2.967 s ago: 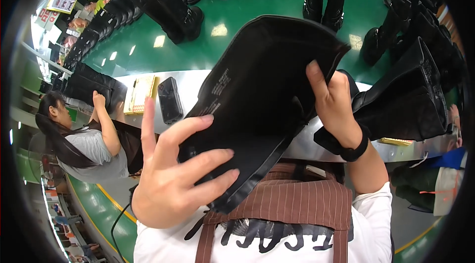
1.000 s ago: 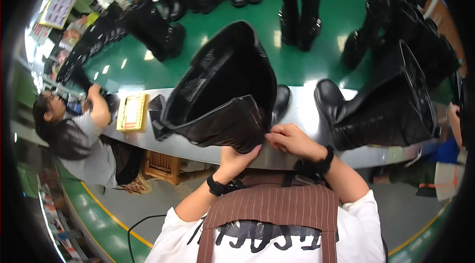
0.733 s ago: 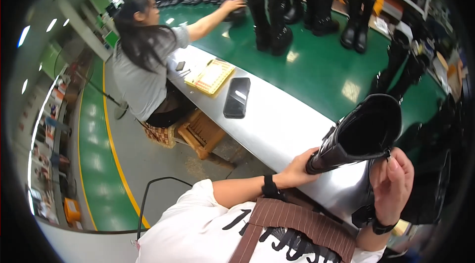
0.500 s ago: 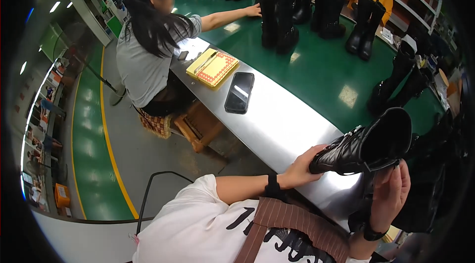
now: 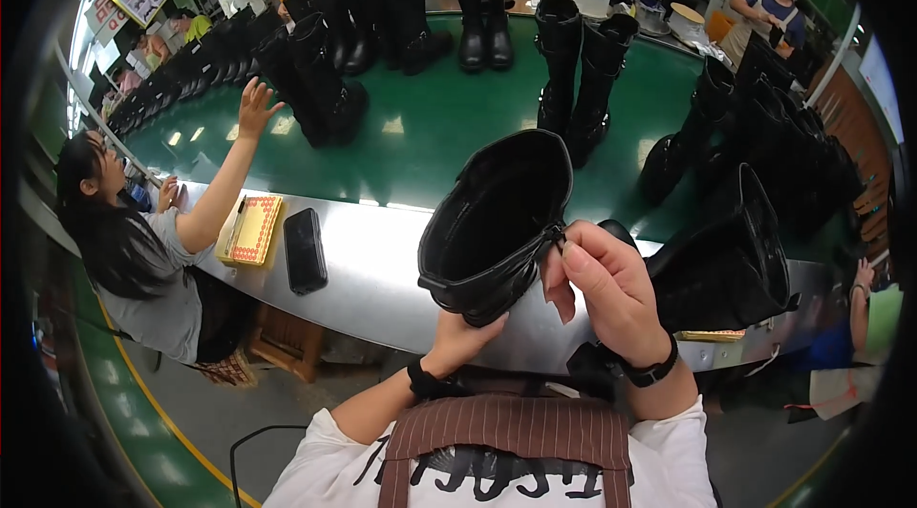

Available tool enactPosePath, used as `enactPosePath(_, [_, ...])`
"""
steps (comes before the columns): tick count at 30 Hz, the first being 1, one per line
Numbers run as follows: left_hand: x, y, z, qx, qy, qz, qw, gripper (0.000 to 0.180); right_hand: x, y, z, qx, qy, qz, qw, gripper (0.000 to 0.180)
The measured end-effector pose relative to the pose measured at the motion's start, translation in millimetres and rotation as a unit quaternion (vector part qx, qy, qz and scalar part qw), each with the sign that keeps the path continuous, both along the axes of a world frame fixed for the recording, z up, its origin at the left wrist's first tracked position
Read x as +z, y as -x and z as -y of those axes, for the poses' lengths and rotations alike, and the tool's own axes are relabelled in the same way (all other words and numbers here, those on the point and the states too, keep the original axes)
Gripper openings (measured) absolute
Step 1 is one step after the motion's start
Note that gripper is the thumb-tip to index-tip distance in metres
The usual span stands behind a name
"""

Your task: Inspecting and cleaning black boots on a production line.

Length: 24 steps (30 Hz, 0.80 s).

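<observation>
A black boot [image 5: 478,284] is held over the metal edge of the table, its wide opening tilted up towards me. My left hand [image 5: 462,344] grips the shaft from below, with some of the fingers hidden behind it. At the right side of the boot's rim, my right hand [image 5: 611,290] pinches a small black tab [image 5: 552,235], perhaps a zipper pull, between thumb and fingers. Just right of that hand, another black boot [image 5: 731,264] lies tilted on the metal edge.
A black phone [image 5: 305,252] and a yellow notepad with a pen [image 5: 253,231] lie to the left. Several pairs of boots [image 5: 583,78] stand on the green tabletop [image 5: 411,126]. A co-worker [image 5: 143,241] at the left reaches over it; others sit across.
The view has turned to the right. My left hand now holds the boot from below, and my right hand pinches at its rim. The co-worker's outstretched hand is now off the boots.
</observation>
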State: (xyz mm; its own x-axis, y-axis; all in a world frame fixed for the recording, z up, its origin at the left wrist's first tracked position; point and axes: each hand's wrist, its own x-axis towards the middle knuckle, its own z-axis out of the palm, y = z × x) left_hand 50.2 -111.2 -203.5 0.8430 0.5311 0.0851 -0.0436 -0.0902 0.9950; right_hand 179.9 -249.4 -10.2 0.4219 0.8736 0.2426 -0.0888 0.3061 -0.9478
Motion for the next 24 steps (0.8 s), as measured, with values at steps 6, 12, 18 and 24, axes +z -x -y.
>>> enactPosePath(6, [18,0,0,-0.079,0.089,0.042,0.992,0.040,-7,-1,15,0.006,-0.020,0.146,0.989,0.026])
enactPosePath(12, [32,1,-4,-0.060,0.280,0.012,0.958,0.047,-7,-6,29,-0.021,-0.008,0.120,0.993,0.023])
enactPosePath(18, [11,2,-1,0.058,-0.007,-0.050,0.997,0.035,-17,2,53,-0.127,0.075,0.206,0.967,0.018])
enactPosePath(24, [-5,-7,0,0.146,-0.029,-0.011,0.989,0.021,-59,-2,148,0.040,0.198,0.245,0.948,0.026])
